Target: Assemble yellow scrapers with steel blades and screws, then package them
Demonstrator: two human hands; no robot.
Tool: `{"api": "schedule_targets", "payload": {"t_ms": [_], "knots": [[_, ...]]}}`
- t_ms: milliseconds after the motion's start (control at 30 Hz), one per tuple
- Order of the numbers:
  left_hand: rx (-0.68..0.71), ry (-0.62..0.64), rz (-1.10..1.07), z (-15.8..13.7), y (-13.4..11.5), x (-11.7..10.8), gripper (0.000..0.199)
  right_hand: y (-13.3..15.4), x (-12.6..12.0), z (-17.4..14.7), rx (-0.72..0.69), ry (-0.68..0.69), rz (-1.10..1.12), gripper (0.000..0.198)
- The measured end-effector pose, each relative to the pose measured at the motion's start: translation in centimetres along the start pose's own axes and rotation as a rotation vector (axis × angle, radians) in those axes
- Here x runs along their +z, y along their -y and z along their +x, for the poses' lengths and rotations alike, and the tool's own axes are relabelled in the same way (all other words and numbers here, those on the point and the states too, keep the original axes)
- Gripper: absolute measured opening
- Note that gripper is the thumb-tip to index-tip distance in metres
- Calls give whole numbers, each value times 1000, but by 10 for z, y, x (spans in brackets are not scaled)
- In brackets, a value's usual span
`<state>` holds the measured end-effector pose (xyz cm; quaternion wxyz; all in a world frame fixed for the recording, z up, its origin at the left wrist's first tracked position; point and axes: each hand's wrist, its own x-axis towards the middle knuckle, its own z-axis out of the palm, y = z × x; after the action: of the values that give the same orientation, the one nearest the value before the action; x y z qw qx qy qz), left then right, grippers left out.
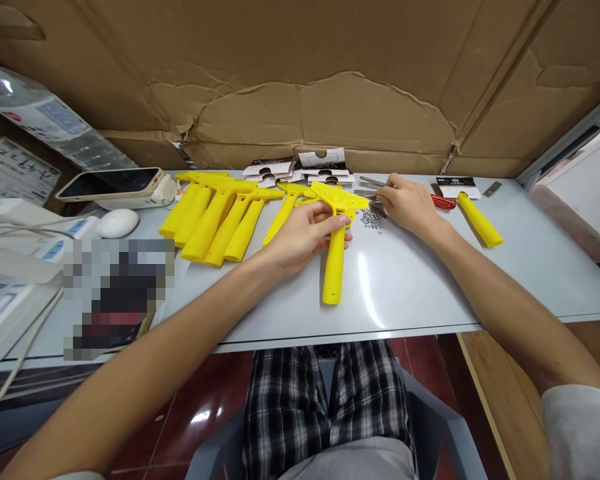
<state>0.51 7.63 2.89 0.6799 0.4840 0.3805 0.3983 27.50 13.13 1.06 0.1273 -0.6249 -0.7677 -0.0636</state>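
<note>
Your left grip [305,233] is closed around the yellow handle [334,270], thumb across the front just under its wide head, fingers wrapped behind; the handle points down toward you above the desk [405,287], and you cannot tell from this view whether its lower end touches. Your right grip [409,203] is bent, fingertips close together at the slim metal pieces [371,182] just beside that head; whether it has hold of one is hidden. Right under those fingertips lies the heap of small screws [373,221], loose and shiny. The step in hand seems to be steadying the yellow handle on your left while your right works among the metal pieces and screws. The next move probably calls for a still left grip, the head kept turned to the right, and a light fingertip pinch that does not scatter the screws. Farther right, you have a red-handled tool [443,202] partly behind your hand, then a single yellow piece [480,220] lying slanted in front of a black-and-white card [459,187]. On your left stand off a row of yellow handles [213,223] lying close together, with printed cards [325,160] behind, near the cardboard wall [300,73].
</note>
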Motion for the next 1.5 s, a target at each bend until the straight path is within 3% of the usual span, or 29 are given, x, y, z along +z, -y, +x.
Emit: {"api": "schedule_targets", "payload": {"t_ms": [133, 200, 333, 433, 667, 867, 1100, 1300, 1500], "knots": [[-2, 10, -17, 0, 1, -1, 31, -7, -6, 1, -3, -218, 272, 42], [-29, 28, -34, 0, 2, -1, 44, -8, -11, -1, 21, -227, 468, 40], [-86, 62, -50, -1, 5, -1, 55, 5, -20, -13, 81, 37, 851, 49], [-109, 80, -51, -3, 6, 0, 55, 20, -28, -21, 73, 211, 985, 61], [-140, 109, -29, -8, 5, 4, 59, 27, -36, -27, 14, 305, 1029, 71], [-144, 118, -15, -9, 4, 5, 62, 28, -37, -28, -44, 289, 1018, 59], [-134, 138, -16, -10, 7, 4, 54, 31, -37, -28, 96, 282, 1194, 58], [-140, 160, -17, -10, 9, 4, 53, 33, -39, -29, 75, 319, 1214, 60], [-157, 189, -16, -10, 12, 4, 55, 35, -40, -30, 92, 347, 1275, 46]]}}
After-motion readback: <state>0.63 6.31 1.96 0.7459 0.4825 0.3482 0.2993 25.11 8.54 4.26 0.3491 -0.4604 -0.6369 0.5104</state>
